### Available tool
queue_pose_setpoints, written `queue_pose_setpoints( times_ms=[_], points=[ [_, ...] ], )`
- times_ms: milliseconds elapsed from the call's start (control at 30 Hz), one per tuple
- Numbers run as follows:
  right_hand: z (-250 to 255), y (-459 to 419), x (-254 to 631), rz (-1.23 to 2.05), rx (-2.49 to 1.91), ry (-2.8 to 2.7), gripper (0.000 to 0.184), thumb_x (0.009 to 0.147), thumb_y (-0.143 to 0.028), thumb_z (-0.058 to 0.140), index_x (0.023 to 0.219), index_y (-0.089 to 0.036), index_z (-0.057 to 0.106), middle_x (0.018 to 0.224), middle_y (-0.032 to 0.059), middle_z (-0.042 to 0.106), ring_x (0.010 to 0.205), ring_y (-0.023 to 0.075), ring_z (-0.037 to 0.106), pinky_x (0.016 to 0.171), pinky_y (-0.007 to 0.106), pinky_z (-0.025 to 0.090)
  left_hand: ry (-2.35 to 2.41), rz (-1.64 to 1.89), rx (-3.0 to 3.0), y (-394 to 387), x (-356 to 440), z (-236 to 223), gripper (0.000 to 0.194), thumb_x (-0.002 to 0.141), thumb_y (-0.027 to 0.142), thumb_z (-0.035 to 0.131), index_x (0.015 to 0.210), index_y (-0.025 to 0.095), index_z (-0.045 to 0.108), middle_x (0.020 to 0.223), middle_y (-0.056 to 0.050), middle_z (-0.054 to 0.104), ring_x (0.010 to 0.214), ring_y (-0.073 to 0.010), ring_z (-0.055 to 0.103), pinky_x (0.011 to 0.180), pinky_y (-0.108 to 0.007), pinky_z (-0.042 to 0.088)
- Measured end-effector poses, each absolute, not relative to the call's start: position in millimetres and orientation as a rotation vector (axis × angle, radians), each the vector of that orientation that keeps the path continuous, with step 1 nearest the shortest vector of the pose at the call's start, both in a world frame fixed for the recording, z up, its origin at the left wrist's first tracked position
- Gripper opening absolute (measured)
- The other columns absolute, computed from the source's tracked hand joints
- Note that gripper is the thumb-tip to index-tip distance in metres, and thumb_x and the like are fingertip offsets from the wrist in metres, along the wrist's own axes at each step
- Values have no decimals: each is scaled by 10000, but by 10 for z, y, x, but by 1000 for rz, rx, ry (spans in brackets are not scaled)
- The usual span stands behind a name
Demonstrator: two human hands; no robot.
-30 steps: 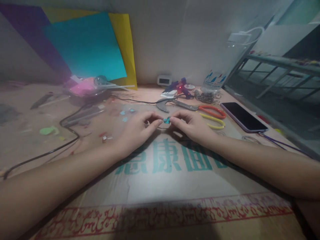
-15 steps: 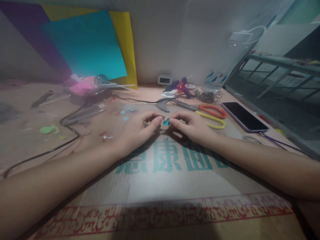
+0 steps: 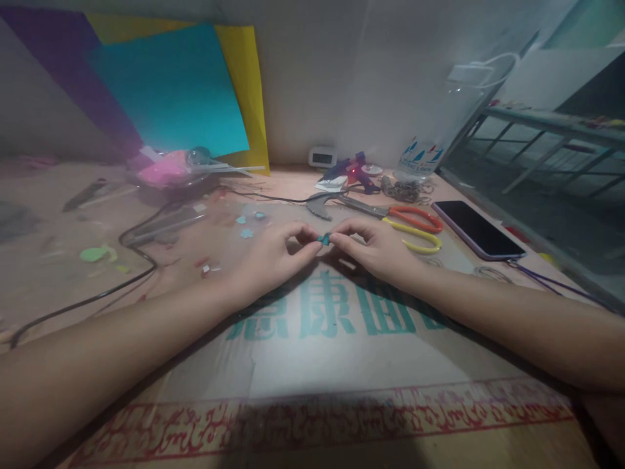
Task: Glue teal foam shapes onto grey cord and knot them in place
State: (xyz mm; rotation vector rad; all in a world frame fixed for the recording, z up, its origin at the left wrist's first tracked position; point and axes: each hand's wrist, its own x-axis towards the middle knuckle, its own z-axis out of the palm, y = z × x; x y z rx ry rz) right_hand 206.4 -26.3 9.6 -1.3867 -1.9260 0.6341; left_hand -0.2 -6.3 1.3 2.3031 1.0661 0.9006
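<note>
Between my two hands is a small teal piece point(image 3: 325, 240), apparently paper or foam, bent or folded. My left hand point(image 3: 289, 251) pinches its left side between thumb and forefinger. On the other side, my right hand point(image 3: 372, 246) grips it with thumb and fingertips. Several pale blue cut-out shapes point(image 3: 247, 233) lie on the board left of my hands. Scissors with one orange and one yellow handle point(image 3: 415, 219) lie just beyond my right hand, their blades partly apart.
A dark glue gun point(image 3: 347, 170) with a red light lies behind, near a small digital clock point(image 3: 322, 157). At right is a phone point(image 3: 478, 228). A black cord point(image 3: 97, 294) crosses the left side. Coloured sheets point(image 3: 176, 91) lean on the wall; a clear bottle point(image 3: 420, 156) stands at back right.
My left thumb and forefinger have moved right and closed onto the teal piece, which now looks bent or twisted. My right hand has stayed nearly in place.
</note>
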Motion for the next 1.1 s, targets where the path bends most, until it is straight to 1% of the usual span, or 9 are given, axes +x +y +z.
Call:
queue_pose_setpoints(
  times_ms=[167, 233, 400, 633, 800, 900, 967, 1033, 1100],
  points=[
    [94, -249, 2063, 640, -1340, -1906, 303, 895, -435, 584, 824, -165, 700, 641, -13, 634, 520, 102, 517, 533, 235, 399, 1058, 869, 2298, -51, 9, -2, 245, 851, 396, 648, 941, 172, 691, 928, -31, 742, 844, -178, 653, 765, -259, 484],
    [95, -249, 2066, 636, -1353, -1908, 297, 890, -433, 587, 824, -167, 700, 639, -14, 633, 521, 103, 516, 532, 236, 399, 1056, 855, 2283, -48, 17, 7, 263, 865, 419, 628, 939, 175, 693, 919, -30, 742, 831, -180, 652, 761, -265, 481],
    [65, -246, 2082, 715, -1351, -1909, 322, 891, -466, 576, 871, -173, 708, 628, -12, 628, 513, 117, 524, 502, 240, 391, 1023, 865, 2236, -56, 11, 50, 239, 917, 347, 527, 835, 176, 673, 794, 0, 712, 744, -160, 625, 737, -259, 462],
    [1, -189, 2126, 689, -1207, -1891, 404, 990, -470, 428, 1007, -189, 717, 745, 8, 655, 632, 129, 579, 571, 246, 433, 1055, 867, 2124, -56, 8, 65, 240, 926, 342, 510, 802, 184, 641, 785, -4, 685, 756, -162, 614, 727, -262, 449],
    [199, -151, 2208, 486, -1178, -1853, 232, 930, -386, 584, 848, -202, 698, 711, 5, 665, 693, 145, 617, 706, 281, 486, 1086, 850, 2100, -43, 17, 49, 288, 940, 400, 497, 800, 189, 635, 776, -1, 690, 758, -172, 617, 720, -280, 440],
    [427, -133, 2282, 365, -1186, -1846, 253, 883, -420, 655, 724, -223, 666, 698, 8, 668, 692, 156, 625, 717, 298, 496, 1105, 847, 2093, -24, 9, 15, 298, 945, 423, 492, 850, 189, 650, 812, -9, 709, 778, -182, 629, 728, -293, 444],
    [572, -113, 2345, 349, -1217, -1879, 293, 884, -431, 647, 673, -228, 646, 684, 11, 664, 674, 155, 622, 695, 298, 496, 1107, 847, 2085, -6, 0, -16, 274, 944, 407, 495, 907, 189, 658, 850, -15, 716, 786, -182, 636, 741, -299, 453],
    [675, -71, 2436, 372, -1282, -1932, 307, 891, -442, 628, 671, -229, 651, 688, 15, 674, 675, 158, 629, 683, 299, 494, 1109, 846, 2084, 10, -9, -42, 244, 939, 378, 503, 955, 193, 660, 889, -19, 719, 808, -184, 643, 754, -303, 463],
    [720, 13, 2564, 366, -1389, -1971, 282, 882, -465, 625, 737, -231, 687, 727, 23, 701, 707, 174, 647, 686, 305, 493, 1107, 844, 2092, 17, -18, -52, 223, 931, 355, 512, 973, 196, 661, 924, -23, 723, 850, -190, 648, 771, -304, 468]
  ],
)
